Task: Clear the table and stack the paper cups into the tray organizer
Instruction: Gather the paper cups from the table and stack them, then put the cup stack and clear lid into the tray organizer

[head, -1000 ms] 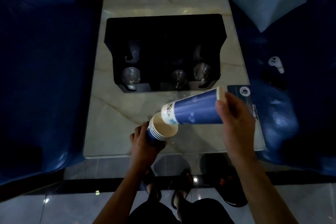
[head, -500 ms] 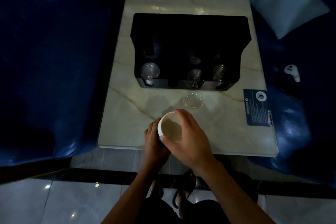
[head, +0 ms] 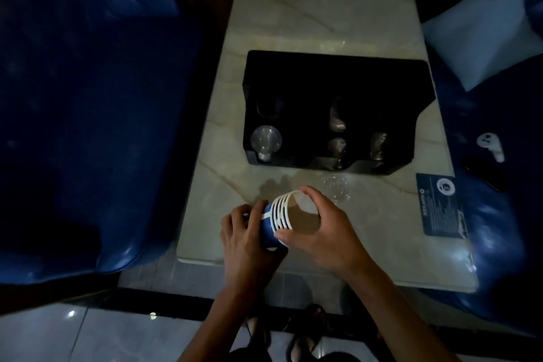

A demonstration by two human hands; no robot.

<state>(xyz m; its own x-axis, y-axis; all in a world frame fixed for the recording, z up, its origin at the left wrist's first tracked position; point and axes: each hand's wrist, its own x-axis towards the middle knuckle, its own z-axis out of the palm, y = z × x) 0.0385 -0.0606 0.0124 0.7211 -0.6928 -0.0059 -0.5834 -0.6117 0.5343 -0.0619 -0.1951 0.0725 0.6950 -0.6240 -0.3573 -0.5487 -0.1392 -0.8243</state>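
A stack of blue paper cups with white rims (head: 282,214) is held over the near part of the marble table (head: 308,23), its mouth tilted up and to the right. My left hand (head: 246,238) grips the blue body from the left. My right hand (head: 326,229) wraps the top rim from the right. The black tray organizer (head: 338,73) stands in the middle of the table, with clear plastic cups (head: 266,139) in its front slots. A clear plastic lid or cup (head: 336,187) lies on the table just in front of the organizer.
Blue seats flank the table: a large one on the left (head: 88,112), another on the right (head: 499,214) with a pale cushion (head: 482,41), a white controller (head: 490,145) and a dark flat object. A dark printed card (head: 440,206) lies at the table's right edge.
A second ago my right hand held a separate stack of blue cups sideways by the left hand's stack. They are now one stack held by both hands, tilted so its rims show.
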